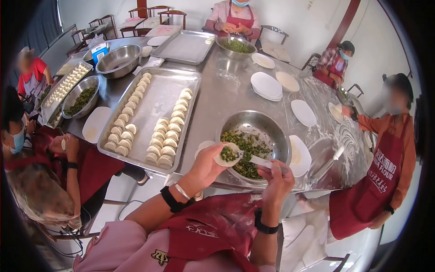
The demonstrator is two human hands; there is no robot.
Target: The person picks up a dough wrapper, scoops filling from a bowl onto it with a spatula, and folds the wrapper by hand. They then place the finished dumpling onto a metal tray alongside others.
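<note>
My left hand (205,167) cups a round dumpling wrapper (222,160) with a mound of chopped green filling (229,154) on it. In my right hand (277,180) is a flat, pale filling spatula (261,162), its tip pointing left toward the wrapper. Both hands are above the near edge of a steel bowl (277,129) partly filled with more green filling (253,168). Left of the bowl, partly behind my left hand, a pale round piece (202,146) shows. My left fingers are partly hidden under the wrapper.
A metal tray (158,104) with rows of folded dumplings (171,140) lies to the left. White plates (266,86) are stacked beyond the bowl. Flour dusts the table's right side, near a rolling pin (339,152). Co-workers in aprons stand or sit around, one (376,172) at right.
</note>
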